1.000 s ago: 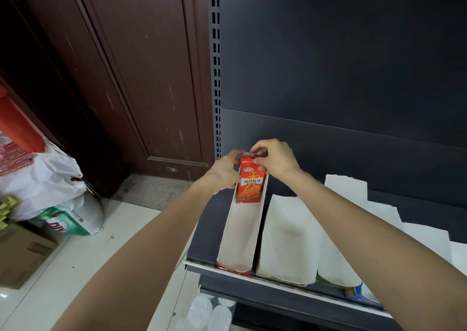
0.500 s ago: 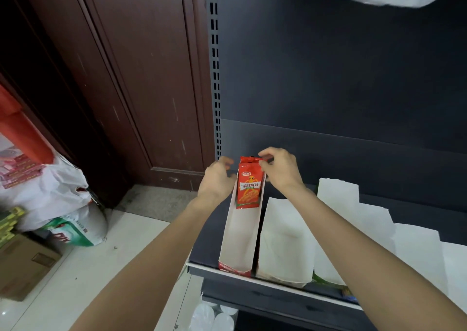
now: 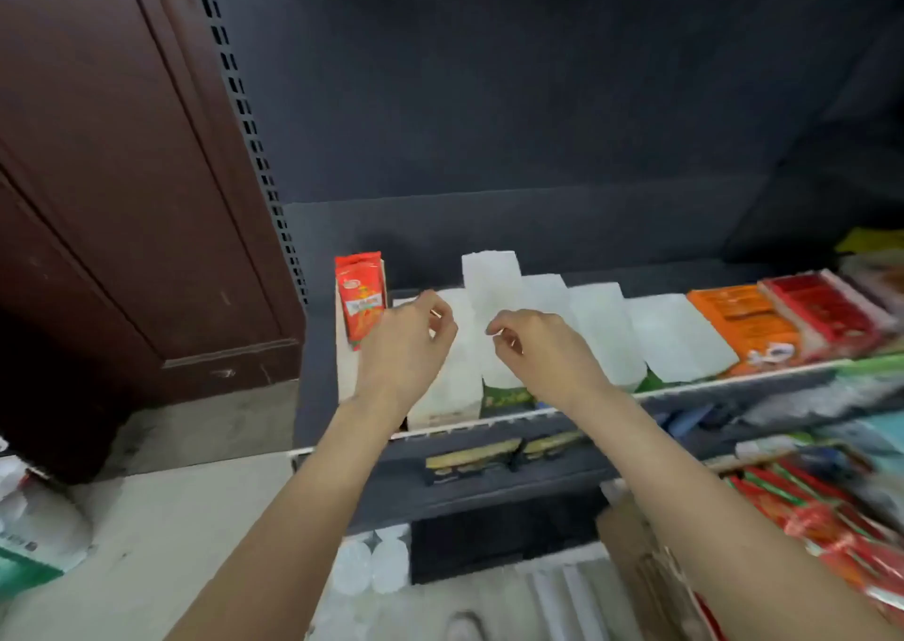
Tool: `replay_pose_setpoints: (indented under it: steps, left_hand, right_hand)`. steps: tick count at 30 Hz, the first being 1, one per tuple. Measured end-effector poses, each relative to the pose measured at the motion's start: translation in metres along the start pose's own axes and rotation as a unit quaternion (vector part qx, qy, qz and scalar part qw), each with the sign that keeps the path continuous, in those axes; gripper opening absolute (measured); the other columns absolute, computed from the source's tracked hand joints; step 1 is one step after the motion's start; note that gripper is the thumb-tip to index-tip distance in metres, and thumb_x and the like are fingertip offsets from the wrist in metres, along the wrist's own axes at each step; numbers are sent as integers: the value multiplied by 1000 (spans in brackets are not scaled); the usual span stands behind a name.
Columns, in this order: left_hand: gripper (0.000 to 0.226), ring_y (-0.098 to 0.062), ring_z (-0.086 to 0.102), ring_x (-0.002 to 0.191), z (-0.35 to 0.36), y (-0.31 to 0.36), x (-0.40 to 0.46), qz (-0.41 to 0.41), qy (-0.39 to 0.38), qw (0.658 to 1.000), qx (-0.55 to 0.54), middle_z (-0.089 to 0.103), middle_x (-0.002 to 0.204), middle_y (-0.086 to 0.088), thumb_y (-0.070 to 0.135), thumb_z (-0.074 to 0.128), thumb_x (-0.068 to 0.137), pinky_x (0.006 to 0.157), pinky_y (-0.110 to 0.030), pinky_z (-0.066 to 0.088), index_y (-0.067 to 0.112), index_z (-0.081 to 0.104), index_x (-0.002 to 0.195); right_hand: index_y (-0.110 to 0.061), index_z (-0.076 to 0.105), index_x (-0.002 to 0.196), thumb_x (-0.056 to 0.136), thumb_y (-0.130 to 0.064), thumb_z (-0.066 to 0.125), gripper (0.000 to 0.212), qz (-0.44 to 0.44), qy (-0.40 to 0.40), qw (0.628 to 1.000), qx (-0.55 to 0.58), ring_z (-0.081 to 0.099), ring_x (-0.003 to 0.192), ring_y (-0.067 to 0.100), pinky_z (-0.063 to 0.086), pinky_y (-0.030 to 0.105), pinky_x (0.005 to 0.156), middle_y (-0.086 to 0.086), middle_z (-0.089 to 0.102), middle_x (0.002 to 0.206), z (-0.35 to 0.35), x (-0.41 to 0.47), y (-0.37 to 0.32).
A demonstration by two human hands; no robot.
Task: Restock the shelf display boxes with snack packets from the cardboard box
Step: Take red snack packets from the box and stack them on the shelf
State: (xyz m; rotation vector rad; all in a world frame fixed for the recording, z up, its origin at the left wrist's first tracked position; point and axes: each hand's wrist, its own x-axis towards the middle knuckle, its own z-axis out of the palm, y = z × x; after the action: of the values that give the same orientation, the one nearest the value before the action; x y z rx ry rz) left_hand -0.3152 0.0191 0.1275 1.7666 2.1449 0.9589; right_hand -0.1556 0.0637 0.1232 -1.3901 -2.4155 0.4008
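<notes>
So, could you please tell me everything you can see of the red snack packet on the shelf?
The red snack packet is a slim, glossy pouch with a crimped top edge, a round logo, a pale label band and orange artwork below. It stands upright at the back of the leftmost white display box, its foot hidden inside. The left hand overlaps its lower right corner in view; contact cannot be judged. Its print is too blurred to read.

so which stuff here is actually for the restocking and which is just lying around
For the job:
- red snack packet, standing at the back of the leftmost display box
- empty white display boxes
- cardboard box of red packets
- left hand and right hand, both empty

Just lying about:
- brown door
- bottles under the shelf
- orange box
</notes>
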Motion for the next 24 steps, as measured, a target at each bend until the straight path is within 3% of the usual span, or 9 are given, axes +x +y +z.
replay_pose_setpoints:
  steps: [5, 11, 14, 17, 20, 24]
  left_hand:
    - [13, -19, 62, 80, 69, 50, -58, -4, -138, 986, -92, 65, 86, 4, 26, 51, 91, 74, -34, 52, 22, 63, 93]
    - [16, -18, 62, 91, 142, 104, -107, 14, -237, 968, -85, 65, 93, 1, 24, 51, 93, 81, -33, 51, 19, 63, 102]
    - [17, -15, 60, 93, 173, 125, -131, 13, -274, 957, -93, 65, 104, 0, 20, 52, 93, 84, -30, 49, 17, 61, 107]
    - [23, -19, 58, 105, 205, 146, -153, 12, -324, 943, -78, 63, 112, -6, 16, 52, 93, 90, -29, 46, 11, 58, 115]
    - [33, -24, 50, 118, 238, 156, -170, 30, -360, 932, -28, 54, 128, -10, 16, 49, 94, 100, -33, 40, 9, 51, 126]
    - [56, -26, 34, 135, 268, 160, -186, 72, -395, 909, 112, 36, 147, -12, 19, 50, 91, 112, -35, 28, 10, 32, 144]
  right_hand:
    - [-17, 61, 100, 97, -23, 45, 18, 98, -70, 992, -33, 61, 79, 25, 50, 37, 62, 3, 65, 89, -12, -98, 70]
    - [-16, 60, 86, 91, -20, 48, 14, 181, -69, 980, -52, 62, 84, 32, 49, 37, 64, 9, 65, 88, -18, -186, 154]
    - [-15, 65, 109, 91, -20, 53, 22, 193, -78, 977, -36, 58, 105, 27, 49, 40, 85, 8, 64, 111, -17, -214, 197]
    - [-20, 46, 137, 92, -24, 55, 46, 204, -114, 972, -24, 34, 135, 25, 33, 37, 109, 10, 41, 144, -16, -235, 233]
    - [-21, 23, 149, 91, -34, 57, 68, 163, -175, 971, -27, 8, 145, 21, 14, 33, 117, 4, 13, 158, -10, -246, 259]
    - [-27, 9, 152, 90, -46, 55, 78, 138, -242, 958, -62, -9, 146, 17, 8, 37, 120, -1, -7, 159, 6, -252, 281]
